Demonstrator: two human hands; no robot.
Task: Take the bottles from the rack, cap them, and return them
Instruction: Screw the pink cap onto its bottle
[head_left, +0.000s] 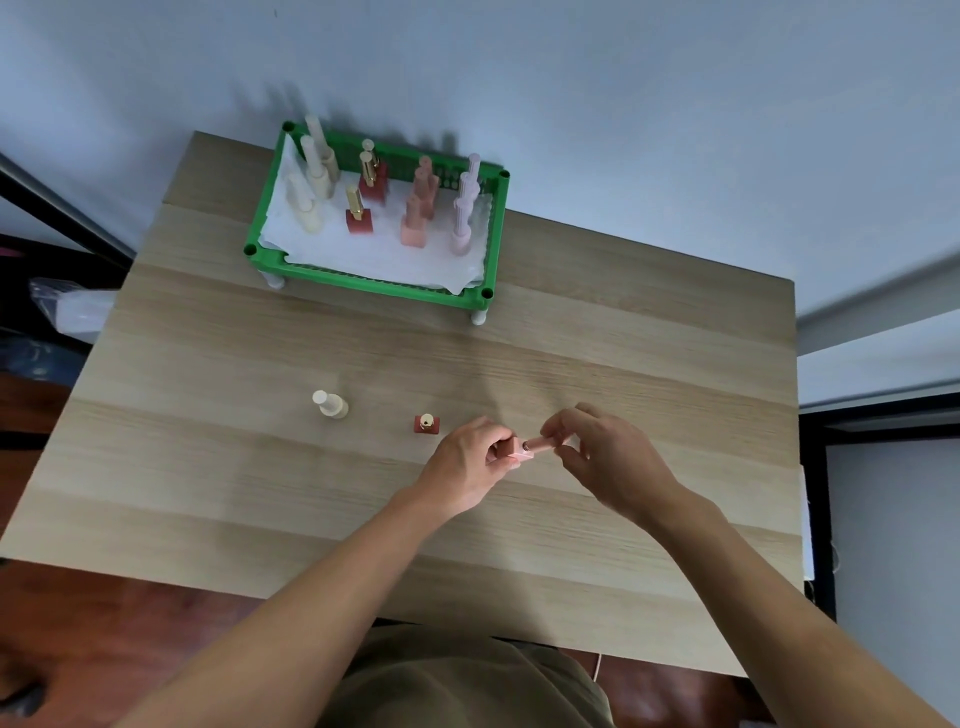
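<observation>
Well in front of the rack (363, 280), our left hand (467, 462) grips a pink bottle (519, 451) while our right hand (608, 457) pinches its cap (540, 443).

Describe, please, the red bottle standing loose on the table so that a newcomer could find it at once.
Start at the green rack at the table's far edge, then come toward the person. The red bottle stands alone just beyond the left hand. Unlike the cream bottle to its left, it is square, with a gold cap.
</observation>
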